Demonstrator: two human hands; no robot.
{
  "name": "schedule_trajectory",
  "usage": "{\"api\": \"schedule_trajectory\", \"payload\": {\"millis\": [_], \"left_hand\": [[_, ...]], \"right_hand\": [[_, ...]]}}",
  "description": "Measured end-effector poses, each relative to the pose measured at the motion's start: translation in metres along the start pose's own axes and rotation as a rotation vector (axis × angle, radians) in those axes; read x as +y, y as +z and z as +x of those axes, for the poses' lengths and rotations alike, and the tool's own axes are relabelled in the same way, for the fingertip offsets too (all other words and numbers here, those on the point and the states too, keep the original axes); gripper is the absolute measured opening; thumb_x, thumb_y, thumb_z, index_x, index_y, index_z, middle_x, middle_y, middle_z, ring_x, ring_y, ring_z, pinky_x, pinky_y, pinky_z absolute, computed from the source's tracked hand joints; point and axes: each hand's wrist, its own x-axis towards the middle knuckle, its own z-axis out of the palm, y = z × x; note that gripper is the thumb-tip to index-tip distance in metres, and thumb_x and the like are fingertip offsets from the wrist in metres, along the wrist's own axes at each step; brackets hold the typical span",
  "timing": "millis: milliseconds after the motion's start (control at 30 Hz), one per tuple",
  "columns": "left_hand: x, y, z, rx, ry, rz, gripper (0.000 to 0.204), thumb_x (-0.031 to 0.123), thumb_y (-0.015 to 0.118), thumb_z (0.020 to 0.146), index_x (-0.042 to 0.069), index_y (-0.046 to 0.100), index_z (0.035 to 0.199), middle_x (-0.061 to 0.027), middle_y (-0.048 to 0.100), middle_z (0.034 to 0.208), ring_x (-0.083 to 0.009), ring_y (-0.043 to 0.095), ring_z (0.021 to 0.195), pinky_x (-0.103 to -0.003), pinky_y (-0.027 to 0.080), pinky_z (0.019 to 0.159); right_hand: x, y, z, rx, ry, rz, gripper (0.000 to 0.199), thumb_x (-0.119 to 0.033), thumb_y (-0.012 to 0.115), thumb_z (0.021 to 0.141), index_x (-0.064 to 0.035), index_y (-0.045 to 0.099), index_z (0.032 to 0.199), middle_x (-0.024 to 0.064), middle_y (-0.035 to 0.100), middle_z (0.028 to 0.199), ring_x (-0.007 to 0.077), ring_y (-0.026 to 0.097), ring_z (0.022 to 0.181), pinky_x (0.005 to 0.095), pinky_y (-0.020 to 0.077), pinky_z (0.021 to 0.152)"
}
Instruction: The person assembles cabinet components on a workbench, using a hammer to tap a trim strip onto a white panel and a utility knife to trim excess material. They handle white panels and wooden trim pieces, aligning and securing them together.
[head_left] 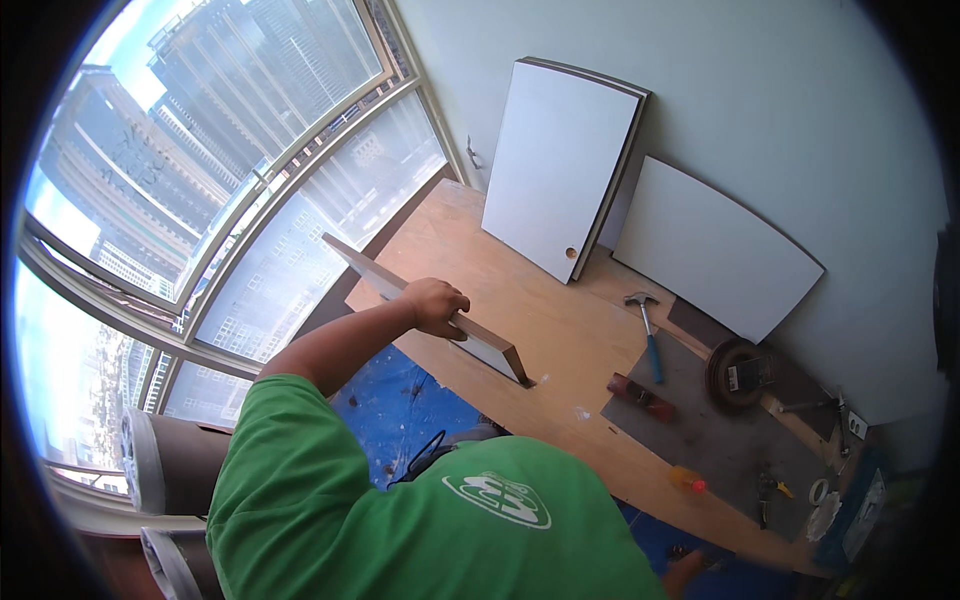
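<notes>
Head cam: left hand (435,305) is clamped over the top edge of a thin white rectangular board with brown edges (485,345), stood on edge on the tan plywood worktop (560,340) below it. Looks like the positioning bit; next move calls for a steady grip imo. Right hand (684,574), well off to its right, is too blurry to tell.

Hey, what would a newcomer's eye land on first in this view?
The bright green shirt fills the lower middle, its wearer's left hand gripping a thin board tilted on edge at the wooden surface. White panels lean against the wall at upper right, and tall buildings show through the window at left.
</notes>
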Motion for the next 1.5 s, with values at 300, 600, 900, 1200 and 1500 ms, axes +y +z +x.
{"api": "schedule_trajectory", "payload": {"millis": [300, 600, 900, 1200, 1500], "left_hand": [[0.002, 0.002, -0.008, -0.045, 0.005, -0.005, 0.051, 0.055, 0.082, 0.077, 0.016, 0.075, 0.109, -0.0071, 0.076, 0.098, -0.0324, 0.072, 0.097, -0.045, 0.057, 0.082], [-0.008, -0.006, -0.001, -0.230, 0.175, -0.010, 0.048, 0.052, 0.076, 0.086, 0.015, 0.075, 0.116, -0.0092, 0.075, 0.107, -0.0334, 0.071, 0.105, -0.048, 0.056, 0.089], [-0.036, -0.015, 0.023, -0.350, 0.638, -0.207, 0.070, 0.027, 0.071, 0.086, 0.010, 0.053, 0.152, -0.0145, 0.060, 0.150, -0.0378, 0.063, 0.127, -0.047, 0.049, 0.111], [-0.028, -0.027, 0.027, -0.421, 0.700, -0.135, 0.068, 0.021, 0.066, 0.085, 0.002, 0.052, 0.149, -0.0309, 0.071, 0.115, -0.0457, 0.068, 0.112, -0.050, 0.055, 0.100], [-0.036, -0.016, 0.022, -0.336, 0.754, -0.204, 0.064, 0.021, 0.076, 0.080, 0.001, 0.060, 0.138, -0.0316, 0.071, 0.114, -0.0479, 0.067, 0.112, -0.051, 0.054, 0.098]], "right_hand": [[0.049, -0.007, -0.059, 0.014, -0.003, 0.182, 0.029, -0.019, 0.064, 0.096, 0.0062, 0.053, 0.104, 0.0119, 0.055, 0.093, 0.0204, 0.054, 0.078, 0.0392, 0.0491, 0.070], [0.088, -0.009, -0.098, -0.058, -0.693, -0.579, 0.024, -0.016, 0.061, 0.096, 0.0037, 0.050, 0.088, 0.0082, 0.046, 0.083, 0.0188, 0.046, 0.072, 0.0399, 0.0451, 0.065], [0.049, 0.017, -0.292, 0.007, 0.372, 0.987, 0.035, -0.037, 0.045, 0.099, -0.0058, 0.059, 0.107, 0.0152, 0.064, 0.084, 0.0307, 0.063, 0.062, 0.0482, 0.0608, 0.061], [0.017, 0.064, -0.558, 0.166, 0.689, 0.913, 0.036, -0.038, 0.066, 0.101, -0.0072, 0.051, 0.091, 0.0090, 0.052, 0.067, 0.0264, 0.058, 0.055, 0.0458, 0.0549, 0.054], [0.134, 0.098, -0.688, 0.137, 0.942, 0.558, 0.030, -0.029, 0.067, 0.100, -0.0011, 0.055, 0.099, 0.0135, 0.057, 0.072, 0.0320, 0.064, 0.059, 0.0501, 0.0562, 0.053]]}}
